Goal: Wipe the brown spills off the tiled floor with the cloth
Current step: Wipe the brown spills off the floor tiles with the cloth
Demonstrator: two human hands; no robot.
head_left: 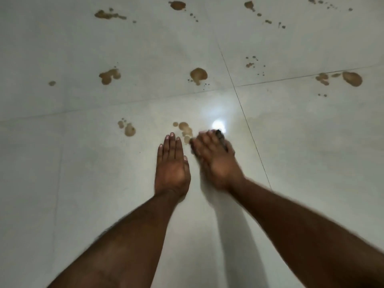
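Pressing the dark crumpled cloth [220, 136] under your right hand [216, 161], its blurred fingers [204, 142] hide most of it beside a brown spill [185, 129] on the pale tiled floor [311, 163]; your left hand [172, 169] lies flat, fingers straight.

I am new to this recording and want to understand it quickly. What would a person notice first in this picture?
First, the two bare hands low in the middle: the left hand lies flat on the floor, and the blurred right hand presses a dark cloth beside it. Next, the brown spills scattered over the pale tiled floor, mostly in the upper half. A bright light reflection shines just beyond the cloth.
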